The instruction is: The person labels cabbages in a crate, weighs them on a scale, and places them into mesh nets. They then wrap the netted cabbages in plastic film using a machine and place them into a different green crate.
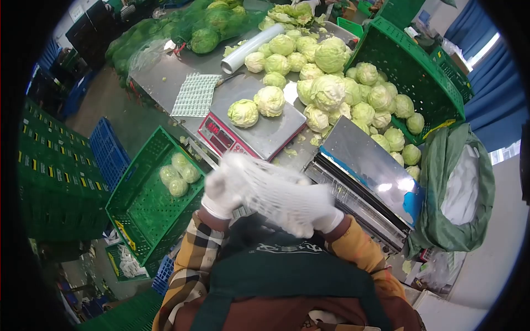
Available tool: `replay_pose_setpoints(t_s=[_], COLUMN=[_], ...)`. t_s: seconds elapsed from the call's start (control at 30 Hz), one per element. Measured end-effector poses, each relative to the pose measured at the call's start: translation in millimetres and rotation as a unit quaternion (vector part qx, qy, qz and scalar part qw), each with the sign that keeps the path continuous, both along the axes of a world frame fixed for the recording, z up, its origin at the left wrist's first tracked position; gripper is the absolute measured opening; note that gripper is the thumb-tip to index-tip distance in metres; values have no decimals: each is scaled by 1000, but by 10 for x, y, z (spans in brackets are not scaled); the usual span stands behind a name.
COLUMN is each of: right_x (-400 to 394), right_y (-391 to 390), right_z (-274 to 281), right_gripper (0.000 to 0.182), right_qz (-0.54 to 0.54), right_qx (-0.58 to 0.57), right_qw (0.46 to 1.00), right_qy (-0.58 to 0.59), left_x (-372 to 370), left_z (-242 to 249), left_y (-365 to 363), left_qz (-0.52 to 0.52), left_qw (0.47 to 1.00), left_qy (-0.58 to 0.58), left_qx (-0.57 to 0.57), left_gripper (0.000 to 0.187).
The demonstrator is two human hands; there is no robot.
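Note:
A piece of white netting (270,185), blurred by motion, is stretched between my two gloved hands in front of my apron. My left hand (221,193) is closed on its left end. At the right end, my right hand (323,209) grips it too. Just beyond the netting stands a red-framed weighing scale (281,132). Two trimmed cabbages, one at the left (243,113) and one at the right (270,101), rest on the scale's plate. The scale's red display is lit, but its digits are too small to read.
Many cabbages (328,91) are heaped behind the scale, spilling from a tipped green crate (408,66). A metal wrapping machine (370,171) stands at right, beside a green sack (480,187). Another green crate (143,215) at left holds several cabbages. A film roll (251,49) lies farther back.

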State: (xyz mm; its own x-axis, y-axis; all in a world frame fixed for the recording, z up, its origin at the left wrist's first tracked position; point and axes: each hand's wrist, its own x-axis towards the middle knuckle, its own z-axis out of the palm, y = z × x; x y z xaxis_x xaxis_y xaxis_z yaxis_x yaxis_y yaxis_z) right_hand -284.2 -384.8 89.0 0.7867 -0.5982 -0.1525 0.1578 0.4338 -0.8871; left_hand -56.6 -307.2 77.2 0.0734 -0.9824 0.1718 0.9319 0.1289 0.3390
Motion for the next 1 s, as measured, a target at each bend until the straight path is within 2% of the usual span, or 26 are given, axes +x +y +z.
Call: replay_pose_setpoints(t_s=[0.07, 0.1, 0.13, 0.2, 0.23, 0.27, 0.3, 0.33, 0.4, 0.43, 0.47, 0.53, 0.57, 0.6, 0.63, 0.67, 0.73, 0.77, 0.8, 0.87, 0.9, 0.93, 0.97, 1.0], right_x=[-80, -239, -299, -310, -326, -325, -303, -282, -276, -253, -203, -59, 82, 221, 356, 481, 741, 865, 989, 1188, 1280, 1369, 1427, 1499], right_y=[34, -69, -190, -516, -641, -768, -933, -1098, -1315, -1388, -1425, -1489, -1495, -1514, -1546, -1584, -1798, -1933, -2058, -2335, -2501, -2661, -2825, -2907], right_z=[-63, -92, -28, 160, 165, 147, 61, 2, 95, 8, 23, 56, 46, 38, 31, 26, -297, -453, -537, -703, -815, -925, -1048, -1065], right_gripper=[36, 28, 28, 25, 23, 22, 23, 23, 24, 27, 27, 19, 22, 22, 21, 22, 22, 19, 16, 21, 24, 27, 44, 44], right_qz=[177, 274, 273, 296, 177, 54, -50, -150, -120, -91, -89, -60, -78, -76, -85, -92, -133, -191, -247, -277, -269, -261, -195, -198], right_qx=[42, 22, 22, -66, -102, -136, -115, -93, 18, 39, 37, 24, -20, -20, -118, -213, -181, -251, -319, -329, -328, -326, -298, -298], right_qw=[977, 959, 959, 923, 944, 950, 978, 983, 989, 987, 987, 998, 996, 996, 975, 926, 934, 902, 862, 848, 855, 862, 889, 889], right_qy=[108, 70, 70, 236, 260, 278, 167, 53, -86, -123, -126, -16, 40, 38, 170, 297, 278, 294, 307, 309, 299, 288, 288, 286], left_x=[-20, -76, -62, -50, -65, -116, -137, -159, -176, -38, -5, 291, 321, 316, 305, 308, 495, 588, 583, 705, 806, 911, 1015, 1131], left_z=[419, 689, 650, 620, 661, 662, 636, 584, 386, 77, 172, -343, -379, -411, -450, -535, -970, -1054, -871, -903, -1036, -1166, -1244, -1341], left_y=[-49, -61, -44, -47, -76, -72, -36, -3, 16, 28, 2, -103, -171, -254, -350, -474, -780, -923, -1027, -1271, -1388, -1464, -1530, -1603], left_qz=[124, 192, 191, 51, -22, -24, -55, -83, -110, -161, -156, -174, -171, -71, 30, 150, 328, 374, 368, 405, 451, 453, 411, 367], left_qw=[992, 980, 980, 996, 992, 988, 985, 980, 966, 952, 930, 888, 888, 892, 884, 865, 801, 771, 775, 714, 612, 612, 646, 676], left_qy=[15, 6, 6, -72, -110, -134, -158, -181, -216, -232, -256, -312, -314, -279, -240, -230, -277, -294, -296, -400, -531, -531, -560, -585], left_qx=[25, 47, 47, -12, -59, -67, -35, -4, 90, 115, 215, 288, 288, 347, 400, 420, 417, 423, 420, 406, 374, 372, 317, 258], left_gripper=[46, 45, 45, 45, 47, 47, 49, 51, 53, 53, 38, 21, 21, 16, 13, 10, 17, 18, 18, 21, 33, 33, 38, 44])
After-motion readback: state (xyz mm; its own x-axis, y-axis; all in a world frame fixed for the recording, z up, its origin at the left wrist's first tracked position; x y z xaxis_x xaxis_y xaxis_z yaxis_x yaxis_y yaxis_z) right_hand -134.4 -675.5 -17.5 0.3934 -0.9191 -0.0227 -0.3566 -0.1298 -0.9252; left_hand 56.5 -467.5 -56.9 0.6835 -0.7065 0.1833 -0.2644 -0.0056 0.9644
